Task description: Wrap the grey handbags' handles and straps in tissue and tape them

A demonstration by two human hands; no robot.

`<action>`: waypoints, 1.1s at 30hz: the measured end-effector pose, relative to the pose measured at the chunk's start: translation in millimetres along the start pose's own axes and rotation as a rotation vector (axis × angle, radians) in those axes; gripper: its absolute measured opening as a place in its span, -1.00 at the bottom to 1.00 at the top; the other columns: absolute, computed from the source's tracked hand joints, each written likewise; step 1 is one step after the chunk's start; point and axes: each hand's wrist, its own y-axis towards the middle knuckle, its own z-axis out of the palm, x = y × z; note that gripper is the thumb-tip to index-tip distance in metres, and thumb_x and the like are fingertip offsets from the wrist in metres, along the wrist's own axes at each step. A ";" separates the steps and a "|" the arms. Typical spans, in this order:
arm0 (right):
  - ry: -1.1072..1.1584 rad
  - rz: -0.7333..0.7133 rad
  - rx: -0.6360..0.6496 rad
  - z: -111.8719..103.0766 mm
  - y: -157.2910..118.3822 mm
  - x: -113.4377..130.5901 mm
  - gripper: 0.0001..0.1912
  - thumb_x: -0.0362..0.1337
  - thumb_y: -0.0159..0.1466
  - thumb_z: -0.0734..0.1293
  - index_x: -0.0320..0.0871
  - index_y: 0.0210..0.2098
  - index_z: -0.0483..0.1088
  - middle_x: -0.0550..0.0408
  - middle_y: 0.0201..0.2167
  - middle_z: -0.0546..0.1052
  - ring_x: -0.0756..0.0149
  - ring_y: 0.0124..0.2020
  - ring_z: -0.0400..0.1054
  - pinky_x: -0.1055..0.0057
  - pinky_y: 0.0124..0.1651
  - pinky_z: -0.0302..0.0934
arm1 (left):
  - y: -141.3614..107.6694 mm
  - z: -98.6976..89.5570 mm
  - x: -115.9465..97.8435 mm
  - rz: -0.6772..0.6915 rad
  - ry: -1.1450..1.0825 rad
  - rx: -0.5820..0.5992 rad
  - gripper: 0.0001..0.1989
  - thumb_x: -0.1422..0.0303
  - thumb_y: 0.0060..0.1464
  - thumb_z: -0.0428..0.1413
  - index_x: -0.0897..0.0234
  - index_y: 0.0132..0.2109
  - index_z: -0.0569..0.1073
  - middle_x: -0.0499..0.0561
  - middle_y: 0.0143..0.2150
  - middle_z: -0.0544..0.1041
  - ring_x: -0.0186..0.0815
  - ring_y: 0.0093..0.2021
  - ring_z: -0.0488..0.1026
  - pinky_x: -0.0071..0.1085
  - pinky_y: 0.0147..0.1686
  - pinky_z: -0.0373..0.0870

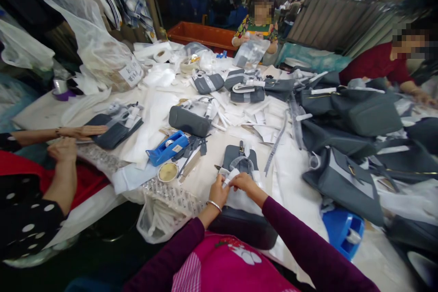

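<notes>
Just in front of me a dark grey bag (236,154) with a small buckle tab lies on the table, clear plastic over its lower part. My left hand (220,190) has its fingers closed on a white wrapping (231,176) at the bag's near edge. From the right, my right hand (243,182) pinches the same white wrapping, its fingertips close to the left ones. A larger dark bag (246,228) rests at the table edge below my wrists.
Left of my hands are a blue tape dispenser (167,148) and a round tin (168,171). Many dark bags (345,173) are heaped at right, beside another blue dispenser (343,232). A co-worker's hands (80,132) touch a dark bag at left. Two people work farther off.
</notes>
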 end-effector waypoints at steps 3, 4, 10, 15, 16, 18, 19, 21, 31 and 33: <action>-0.043 0.049 0.022 -3.5 0.3 -7.7 -0.91 -0.43 -0.01 0.37 -0.22 -0.62 0.47 0.09 -0.67 0.48 0.37 -0.55 0.35 0.53 -0.49 0.13 | 0.2 1.4 1.6 -0.013 -0.025 0.015 -0.84 0.33 -0.02 0.10 0.18 -0.31 0.23 -0.22 -0.61 0.32 -0.42 -0.68 0.28 -0.53 -0.62 0.15; -0.054 0.063 0.024 -4.3 0.4 -10.4 -0.94 -0.47 -0.05 0.39 -0.22 -0.60 0.48 0.10 -0.65 0.49 0.36 -0.53 0.36 0.53 -0.47 0.14 | 0.5 1.8 2.0 -0.018 -0.033 0.019 -0.84 0.33 -0.02 0.09 0.18 -0.31 0.23 -0.23 -0.62 0.30 -0.43 -0.70 0.26 -0.54 -0.65 0.13; -0.043 0.161 0.019 0.7 5.3 -25.6 -0.76 -0.52 -0.16 0.46 -0.23 -0.46 0.50 0.19 -0.66 0.45 0.42 -0.62 0.29 0.54 -0.55 0.12 | 2.8 2.5 4.5 -0.054 -0.101 0.044 -0.81 0.30 -0.03 0.07 0.20 -0.29 0.21 -0.22 -0.57 0.36 -0.47 -0.76 0.23 -0.56 -0.75 0.09; 0.035 0.119 -0.065 14.4 12.6 -31.5 -0.76 -0.54 -0.17 0.44 -0.24 -0.47 0.45 0.17 -0.56 0.48 0.42 -0.55 0.31 0.54 -0.49 0.14 | 5.2 0.5 8.9 -0.099 -0.148 0.107 -0.80 0.31 -0.05 0.05 0.23 -0.23 0.26 -0.17 -0.49 0.43 -0.48 -0.76 0.24 -0.55 -0.75 0.13; 0.050 0.103 -0.089 17.2 13.4 -31.5 -0.76 -0.54 -0.17 0.44 -0.24 -0.48 0.43 0.16 -0.55 0.49 0.40 -0.52 0.32 0.54 -0.47 0.14 | 5.7 -0.1 9.9 -0.106 -0.155 0.124 -0.79 0.32 -0.05 0.04 0.23 -0.21 0.27 -0.16 -0.48 0.44 -0.49 -0.76 0.24 -0.55 -0.75 0.13; 0.078 0.069 -0.142 23.1 13.1 -30.9 -0.78 -0.52 -0.13 0.42 -0.25 -0.46 0.42 0.12 -0.51 0.50 0.35 -0.46 0.34 0.52 -0.43 0.15 | 7.0 -1.5 11.7 -0.119 -0.167 0.157 -0.76 0.31 -0.05 0.03 0.24 -0.18 0.30 -0.17 -0.51 0.44 -0.48 -0.75 0.25 -0.55 -0.74 0.13; 0.093 0.050 -0.170 26.1 12.0 -30.3 -0.79 -0.51 -0.10 0.40 -0.25 -0.43 0.41 0.10 -0.49 0.51 0.33 -0.43 0.35 0.51 -0.41 0.15 | 7.7 -2.5 12.5 -0.124 -0.170 0.174 -0.75 0.31 -0.05 0.03 0.24 -0.17 0.31 -0.18 -0.55 0.42 -0.47 -0.76 0.25 -0.55 -0.74 0.13; 0.129 0.010 -0.218 32.1 8.5 -29.1 -0.77 -0.51 -0.04 0.35 -0.25 -0.34 0.40 0.07 -0.43 0.52 0.31 -0.38 0.36 0.51 -0.36 0.16 | 9.2 -4.4 13.7 -0.132 -0.176 0.206 -0.73 0.30 -0.04 0.03 0.25 -0.14 0.34 -0.21 -0.65 0.35 -0.43 -0.76 0.25 -0.54 -0.75 0.12; 0.555 0.093 -0.317 46.9 -1.9 -24.7 -0.69 -0.48 -0.01 0.23 -0.18 -0.24 0.29 0.12 -0.42 0.43 0.30 -0.33 0.33 0.48 -0.30 0.16 | 12.8 -5.2 14.7 -0.140 -0.218 0.287 -0.52 0.21 -0.03 0.04 0.31 0.04 0.28 -0.16 -0.60 0.41 -0.37 -0.72 0.34 -0.49 -0.72 0.19; 0.731 0.155 -0.269 47.7 -5.8 -21.2 -0.67 -0.48 -0.02 0.20 -0.18 -0.22 0.25 0.15 -0.49 0.40 0.31 -0.41 0.33 0.47 -0.38 0.17 | 13.0 -5.3 14.7 -0.137 -0.219 0.289 -0.52 0.19 -0.03 0.04 0.30 0.03 0.26 -0.15 -0.57 0.43 -0.36 -0.72 0.35 -0.48 -0.72 0.20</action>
